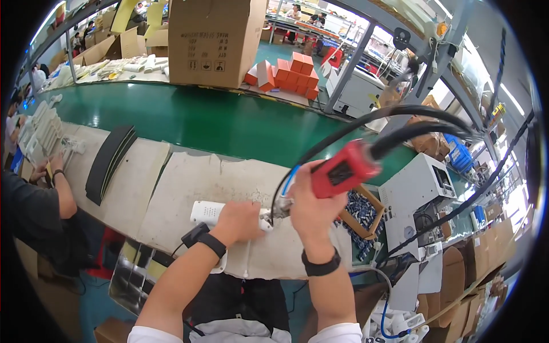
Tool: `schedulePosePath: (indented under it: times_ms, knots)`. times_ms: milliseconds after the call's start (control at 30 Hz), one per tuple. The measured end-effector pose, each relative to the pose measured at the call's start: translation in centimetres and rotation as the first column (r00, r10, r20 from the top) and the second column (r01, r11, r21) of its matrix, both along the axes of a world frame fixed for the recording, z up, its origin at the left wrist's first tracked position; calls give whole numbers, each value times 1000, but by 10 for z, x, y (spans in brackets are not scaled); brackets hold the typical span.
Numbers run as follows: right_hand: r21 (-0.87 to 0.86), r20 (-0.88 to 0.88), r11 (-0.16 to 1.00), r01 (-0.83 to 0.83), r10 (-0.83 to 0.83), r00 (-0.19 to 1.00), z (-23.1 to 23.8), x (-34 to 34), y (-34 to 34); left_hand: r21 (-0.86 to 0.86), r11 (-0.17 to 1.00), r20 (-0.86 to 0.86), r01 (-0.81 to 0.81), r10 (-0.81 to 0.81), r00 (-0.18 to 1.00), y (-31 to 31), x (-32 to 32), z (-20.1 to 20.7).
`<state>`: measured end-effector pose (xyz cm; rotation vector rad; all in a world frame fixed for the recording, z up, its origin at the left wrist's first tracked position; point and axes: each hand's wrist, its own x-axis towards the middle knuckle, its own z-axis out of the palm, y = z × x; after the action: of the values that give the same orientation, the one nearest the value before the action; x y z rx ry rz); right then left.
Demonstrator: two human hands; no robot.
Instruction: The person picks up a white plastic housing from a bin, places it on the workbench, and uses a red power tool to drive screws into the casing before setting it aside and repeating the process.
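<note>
My left hand [241, 220] is closed around a white plastic housing [206, 212] lying on the bench, its perforated end showing to the left of my fingers. In my right hand [318, 210] is a red powered screwdriver [345, 169], tilted, with a thick black hose [417, 119] leaving its back end. The metal nose [279, 209] of the screwdriver meets the right end of the housing. Whether a screw sits under it is hidden. Beside my left wrist, partly covered, is a small black object [195, 235] with a cable.
To the right stand a wooden tray [374, 201] of small dark blue parts and a white machine [406, 197]. A stack of curved black pads [111, 163] lies left. Another person [43, 211] works at far left. Beyond the green conveyor [189, 117] are a large carton [211, 43] and orange boxes [294, 73].
</note>
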<state>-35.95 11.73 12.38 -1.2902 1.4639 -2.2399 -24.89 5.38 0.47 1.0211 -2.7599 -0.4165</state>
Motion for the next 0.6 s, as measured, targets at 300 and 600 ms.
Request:
schedulePosePath:
  times_ms: [300,600]
  knots:
    - [-17,-74,1000,-12,11,997,-18,-2,6,21,1000,58,11,-13,998,-4,0,4]
    - [165,125,985,-48,27,992,-38,3,12,-225,971,-20,76,-83,996,-21,43,-10]
